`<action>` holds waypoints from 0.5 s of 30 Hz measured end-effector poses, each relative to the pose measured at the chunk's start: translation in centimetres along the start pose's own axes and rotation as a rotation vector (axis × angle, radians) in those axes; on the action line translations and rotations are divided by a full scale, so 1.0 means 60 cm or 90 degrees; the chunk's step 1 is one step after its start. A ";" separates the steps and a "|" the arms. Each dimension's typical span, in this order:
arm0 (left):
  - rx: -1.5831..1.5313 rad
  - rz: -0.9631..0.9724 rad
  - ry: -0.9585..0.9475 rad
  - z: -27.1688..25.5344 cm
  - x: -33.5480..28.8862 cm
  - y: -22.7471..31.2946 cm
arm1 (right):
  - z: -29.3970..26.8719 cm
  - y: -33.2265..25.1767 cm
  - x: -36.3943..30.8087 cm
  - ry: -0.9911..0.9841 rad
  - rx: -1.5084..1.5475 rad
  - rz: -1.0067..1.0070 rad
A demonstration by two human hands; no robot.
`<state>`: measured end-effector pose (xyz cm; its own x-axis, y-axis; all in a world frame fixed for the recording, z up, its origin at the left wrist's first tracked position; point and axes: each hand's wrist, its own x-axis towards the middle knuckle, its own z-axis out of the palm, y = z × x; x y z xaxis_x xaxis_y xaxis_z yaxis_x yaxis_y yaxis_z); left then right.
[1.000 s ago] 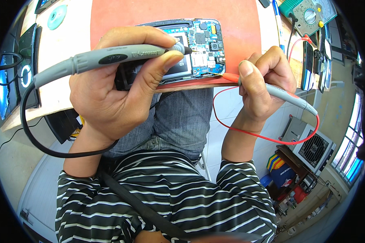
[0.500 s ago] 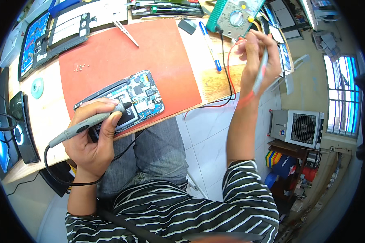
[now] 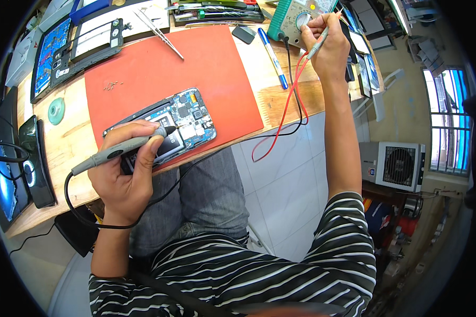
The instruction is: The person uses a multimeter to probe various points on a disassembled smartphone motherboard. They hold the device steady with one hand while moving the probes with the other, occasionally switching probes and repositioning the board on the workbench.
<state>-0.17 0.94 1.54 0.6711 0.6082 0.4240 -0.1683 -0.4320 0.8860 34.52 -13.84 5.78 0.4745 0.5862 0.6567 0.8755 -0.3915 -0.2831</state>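
My left hand (image 3: 124, 182) is closed round a grey test probe (image 3: 113, 149) with a black lead. Its dark tip hovers at or just above an opened phone (image 3: 188, 111), whose circuit board and battery are bare; contact cannot be made out. Part of the phone lies hidden under my left fingers. At the far right, my right hand (image 3: 330, 55) grips a second grey test probe (image 3: 318, 43) with a red lead. The same hand's fingertips pinch the round dial (image 3: 302, 21) of a green-edged multimeter (image 3: 283, 18).
The phone rests on an orange mat (image 3: 195, 58). Tweezers (image 3: 166, 41) and tiny screws (image 3: 111, 85) lie on it. A blue-and-white marker (image 3: 272, 58) sits right of the mat. Probe leads (image 3: 280, 132) loop past the table's front edge. A phone frame (image 3: 84, 63) stands at the far left.
My right hand has moved up and away from me, onto the multimeter's dial, carrying its probe along. The red lead now hangs in a loop. My left hand stays nearly the same over the phone.
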 end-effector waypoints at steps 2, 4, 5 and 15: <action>-0.002 -0.013 0.001 -0.001 -0.001 0.000 | -0.001 0.000 0.000 -0.007 -0.021 -0.009; -0.003 -0.017 0.003 -0.002 -0.004 -0.001 | -0.002 -0.001 -0.001 -0.017 -0.023 -0.002; -0.003 -0.015 0.003 -0.002 -0.004 -0.002 | -0.003 -0.003 -0.001 -0.019 -0.008 0.008; -0.006 -0.003 0.005 -0.001 -0.001 -0.002 | -0.067 -0.069 -0.056 0.155 0.779 0.203</action>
<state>-0.25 0.97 1.41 0.6655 0.6157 0.4219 -0.1728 -0.4228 0.8896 28.90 -17.06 7.57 0.7617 0.3929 0.5153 0.3025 0.4876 -0.8190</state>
